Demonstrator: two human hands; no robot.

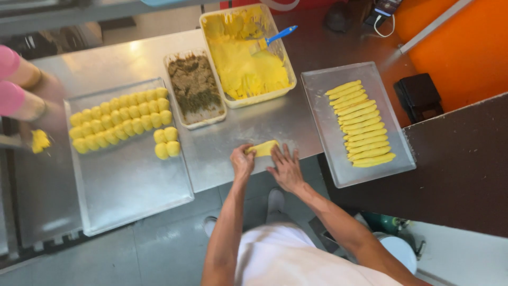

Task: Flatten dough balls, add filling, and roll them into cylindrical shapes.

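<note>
1. Left hand (242, 161) pinches one end of a yellow dough piece (263, 149) lying on the steel desk (227, 143); right hand (286, 168) lies flat with fingers spread on its other end.
2. Step in hand, judging by the pose: rolling the piece into a stick.
3. Finished yellow sticks (360, 123) fill the right tray (338, 175); dough balls (120, 119) wait on the left tray (132, 196).
4. Even pressure from both palms seems needed.

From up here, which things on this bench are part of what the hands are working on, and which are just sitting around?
Part of the work:
left hand and right hand on the yellow dough piece
tray of dough balls
tray of rolled sticks
tub of brown filling
tub of yellow dough

Lying about:
black box
phone on a cable
dark cap
</note>
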